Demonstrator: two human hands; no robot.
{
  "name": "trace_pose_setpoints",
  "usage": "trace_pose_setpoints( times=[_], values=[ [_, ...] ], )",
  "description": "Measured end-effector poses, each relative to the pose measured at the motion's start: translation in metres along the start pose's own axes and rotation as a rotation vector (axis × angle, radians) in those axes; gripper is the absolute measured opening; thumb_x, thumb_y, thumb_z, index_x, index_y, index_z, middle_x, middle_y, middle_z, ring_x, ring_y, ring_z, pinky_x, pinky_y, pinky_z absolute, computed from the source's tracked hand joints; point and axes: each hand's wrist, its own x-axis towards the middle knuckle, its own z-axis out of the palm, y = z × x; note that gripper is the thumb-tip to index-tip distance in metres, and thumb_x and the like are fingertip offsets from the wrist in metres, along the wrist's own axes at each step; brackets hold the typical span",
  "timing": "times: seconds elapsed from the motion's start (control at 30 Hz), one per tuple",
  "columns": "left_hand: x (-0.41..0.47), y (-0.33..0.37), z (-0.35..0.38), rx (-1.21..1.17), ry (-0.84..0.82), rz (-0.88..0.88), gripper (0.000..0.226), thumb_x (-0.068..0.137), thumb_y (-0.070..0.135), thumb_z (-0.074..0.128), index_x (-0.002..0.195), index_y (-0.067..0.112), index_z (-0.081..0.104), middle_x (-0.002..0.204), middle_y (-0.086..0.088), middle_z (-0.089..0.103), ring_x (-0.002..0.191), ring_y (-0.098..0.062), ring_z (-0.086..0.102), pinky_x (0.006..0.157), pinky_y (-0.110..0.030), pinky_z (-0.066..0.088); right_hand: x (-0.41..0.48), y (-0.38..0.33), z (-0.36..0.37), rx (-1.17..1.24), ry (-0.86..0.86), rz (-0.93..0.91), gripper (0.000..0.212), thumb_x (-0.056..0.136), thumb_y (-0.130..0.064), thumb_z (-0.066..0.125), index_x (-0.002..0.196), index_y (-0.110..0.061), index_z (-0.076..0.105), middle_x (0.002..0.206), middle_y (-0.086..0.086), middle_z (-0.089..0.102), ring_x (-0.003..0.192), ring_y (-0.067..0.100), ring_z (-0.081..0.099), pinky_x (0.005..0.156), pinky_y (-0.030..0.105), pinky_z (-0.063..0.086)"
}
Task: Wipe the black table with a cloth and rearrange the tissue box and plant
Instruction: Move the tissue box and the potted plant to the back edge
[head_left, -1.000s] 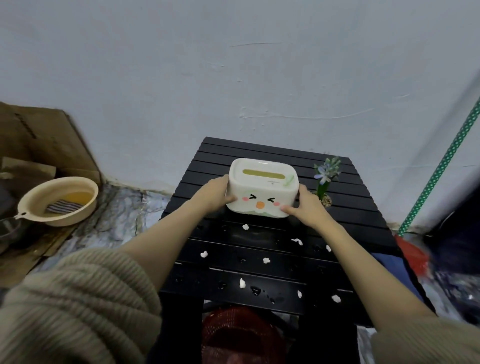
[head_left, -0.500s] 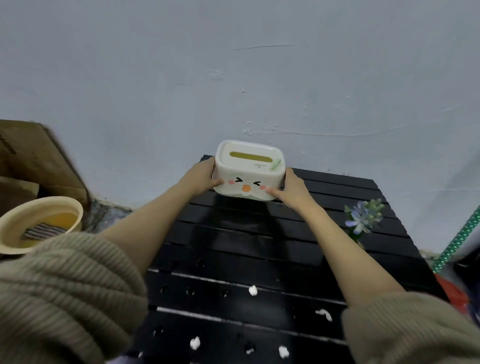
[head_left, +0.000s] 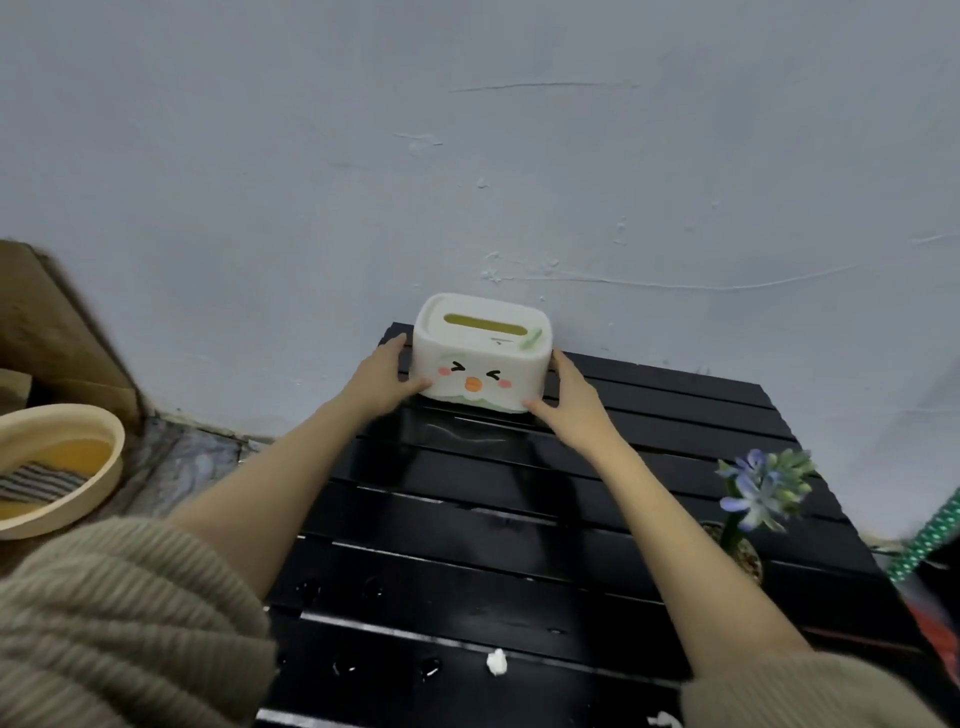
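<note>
The white tissue box (head_left: 480, 358), with a cartoon face on its front, sits at the far left corner of the black slatted table (head_left: 519, 525), close to the wall. My left hand (head_left: 382, 382) presses its left side and my right hand (head_left: 574, 400) its right side, so both hold the tissue box. A small potted plant (head_left: 756, 493) with blue flowers stands near the table's right edge. A striped cloth (head_left: 36, 480) lies in a beige basin on the floor at the left.
The beige basin (head_left: 104, 467) holds yellowish water. Brown cardboard (head_left: 47, 322) leans on the wall behind it. White crumbs (head_left: 497, 662) and water drops dot the near slats. A green dotted pole (head_left: 930, 535) stands at the right.
The tissue box has travelled from the table's middle to the far left corner by the wall, both hands still on it. My view has shifted closer over the table.
</note>
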Motion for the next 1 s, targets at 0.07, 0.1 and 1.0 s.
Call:
trace_pose_setpoints(
  times=[0.07,0.1,1.0],
  values=[
    [-0.022,0.002,0.002,0.053,-0.006,-0.015,0.072,0.085,0.025,0.059,0.142,0.004,0.02,0.153,-0.013,0.026,0.141,-0.027,0.026,0.115,-0.038,0.022,-0.022,-0.003,-0.002,-0.046,-0.013,0.03,0.073,0.085,-0.025,0.062,0.143,-0.014,0.019,0.15,0.004,0.031,0.137,0.019,0.03,0.107,0.029,0.027],
    [-0.035,0.003,0.004,0.061,-0.008,-0.003,0.069,0.086,0.025,0.057,0.142,0.005,0.021,0.153,-0.012,0.026,0.141,-0.026,0.025,0.115,-0.036,0.021,-0.035,-0.003,-0.003,-0.061,-0.019,0.05,0.076,0.085,-0.028,0.061,0.144,-0.015,0.015,0.153,0.004,0.026,0.139,0.019,0.026,0.111,0.032,0.024],
    [-0.151,-0.011,0.052,0.177,-0.01,0.106,0.055,0.088,0.028,0.053,0.136,0.011,0.034,0.146,-0.01,0.041,0.14,-0.023,0.027,0.114,-0.04,0.028,-0.213,0.063,-0.073,-0.259,0.157,0.355,0.086,0.081,-0.029,0.067,0.144,-0.007,0.014,0.152,0.013,0.024,0.139,0.027,0.026,0.111,0.039,0.027]
  ],
)
